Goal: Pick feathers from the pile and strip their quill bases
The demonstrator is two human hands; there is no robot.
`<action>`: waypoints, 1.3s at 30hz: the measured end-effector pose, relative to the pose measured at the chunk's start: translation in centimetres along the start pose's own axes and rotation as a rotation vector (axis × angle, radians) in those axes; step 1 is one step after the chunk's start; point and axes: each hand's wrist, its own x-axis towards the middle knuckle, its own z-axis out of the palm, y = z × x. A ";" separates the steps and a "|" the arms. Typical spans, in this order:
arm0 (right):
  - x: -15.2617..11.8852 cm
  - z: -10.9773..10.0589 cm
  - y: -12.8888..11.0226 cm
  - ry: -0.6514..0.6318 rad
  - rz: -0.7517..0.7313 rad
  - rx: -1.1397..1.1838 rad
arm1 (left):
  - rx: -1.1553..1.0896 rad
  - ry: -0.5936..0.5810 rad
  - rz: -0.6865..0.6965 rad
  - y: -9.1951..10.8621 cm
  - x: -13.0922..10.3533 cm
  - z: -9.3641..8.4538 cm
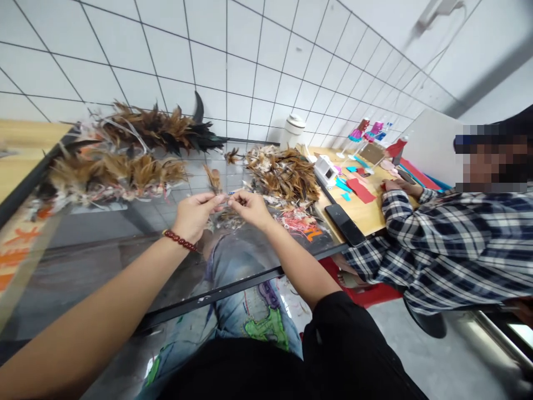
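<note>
Over the glass-topped table (175, 266), my left hand (195, 215) pinches a small tuft of brown feathers (214, 179), which stands up above the fingertips. My right hand (252, 209) has its thumb and forefinger pressed together close to the left fingertips. Whatever lies in that right pinch is too small to make out. Beyond the hands to the right is a loose heap of brown feathers (287, 172). On the left, bundled feathers (125, 169) lie in a row, with darker brown and black feathers (162, 128) behind them.
Red and white threads (297, 222) lie right of my hands. A black phone (345, 223) rests at the table's right side. Behind stands a white lidded cup (293, 130) by the tiled wall. A person in a checked shirt (449, 233) sits at the right beside coloured scraps (360, 189).
</note>
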 end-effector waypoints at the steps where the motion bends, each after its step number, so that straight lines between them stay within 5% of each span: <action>1: -0.1 0.0 0.0 -0.002 -0.006 -0.013 | 0.014 0.004 0.004 0.0 0.0 0.0; 20: -0.1 -1.3 -1.9 0.313 0.136 0.398 | -0.275 0.241 -0.107 1.0 0.6 -0.7; 24: -0.3 -1.2 -2.2 0.253 0.125 0.391 | -0.166 0.096 -0.064 1.1 0.4 -0.6; 28: -0.4 -1.0 -2.4 0.231 0.104 0.362 | -0.120 -0.118 -0.199 1.3 -0.2 -0.4; 32: -0.4 -0.9 -2.4 0.240 0.082 0.391 | -0.086 -0.177 -0.351 1.3 -0.5 -0.4; 39: -0.5 -1.1 -2.5 0.302 0.077 0.311 | -0.094 -0.206 -0.421 1.4 -0.3 -0.6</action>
